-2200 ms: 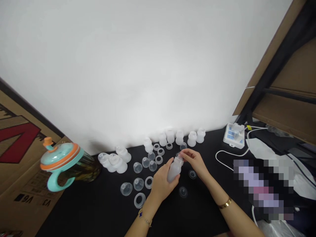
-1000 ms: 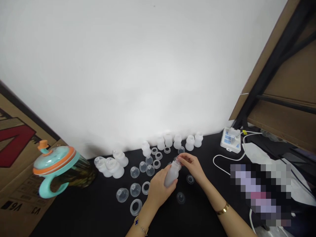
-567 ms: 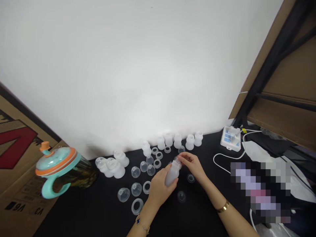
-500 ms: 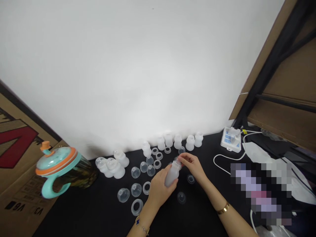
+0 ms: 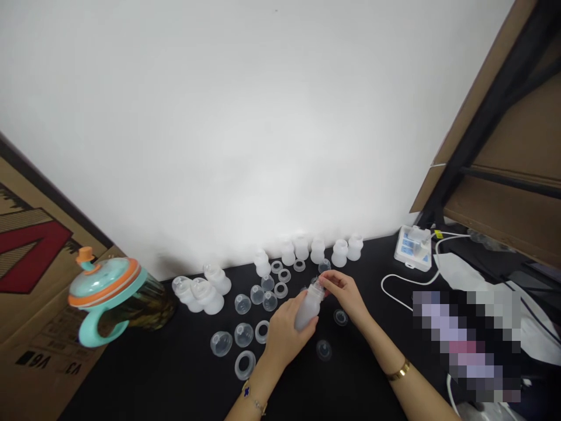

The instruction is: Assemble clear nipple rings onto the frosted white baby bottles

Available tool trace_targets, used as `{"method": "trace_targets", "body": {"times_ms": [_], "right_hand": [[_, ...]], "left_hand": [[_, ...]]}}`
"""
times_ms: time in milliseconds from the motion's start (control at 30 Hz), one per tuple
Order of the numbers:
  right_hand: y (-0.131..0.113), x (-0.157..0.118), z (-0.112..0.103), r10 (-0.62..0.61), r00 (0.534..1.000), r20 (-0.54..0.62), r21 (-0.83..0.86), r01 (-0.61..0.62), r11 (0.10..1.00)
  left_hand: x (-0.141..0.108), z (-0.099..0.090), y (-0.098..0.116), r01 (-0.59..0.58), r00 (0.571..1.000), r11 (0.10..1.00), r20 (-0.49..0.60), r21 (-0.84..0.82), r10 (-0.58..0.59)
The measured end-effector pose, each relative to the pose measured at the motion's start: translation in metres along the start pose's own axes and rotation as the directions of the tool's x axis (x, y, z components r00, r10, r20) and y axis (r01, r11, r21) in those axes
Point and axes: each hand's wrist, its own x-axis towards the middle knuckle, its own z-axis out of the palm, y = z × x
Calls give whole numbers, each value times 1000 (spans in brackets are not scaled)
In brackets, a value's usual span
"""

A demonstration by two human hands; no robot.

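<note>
My left hand (image 5: 284,328) is wrapped round a milky-white baby bottle (image 5: 308,309), which tilts with its threaded neck up and to the right. At the bottle's mouth, the fingertips of my right hand (image 5: 345,290) pinch a small clear nipple (image 5: 316,281), mostly hidden by the fingers. Two clear nipples lie on the black table below the right hand, one nearer (image 5: 324,350) and one farther (image 5: 340,317). Left of my left hand are clear dome caps (image 5: 243,334) and translucent screw rings (image 5: 245,365).
Several open white bottles (image 5: 339,253) line the wall, and capped bottles (image 5: 207,296) stand at the left. A teal-lidded jug (image 5: 131,292) is on the far left. On the right are a power strip (image 5: 413,248), its white cable and a pixelated patch.
The view has shifted slightly, moving the scene a little to the right. Both hands stay at the bottle's mouth with almost the same grip.
</note>
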Motion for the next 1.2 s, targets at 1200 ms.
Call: {"method": "trace_targets", "body": {"times_ms": [1200], "right_hand": [[-4,-4,2,136,987,85,273,-154,950]], "left_hand": [[12,1,-5,503,850,317,394,-804,-350]]}}
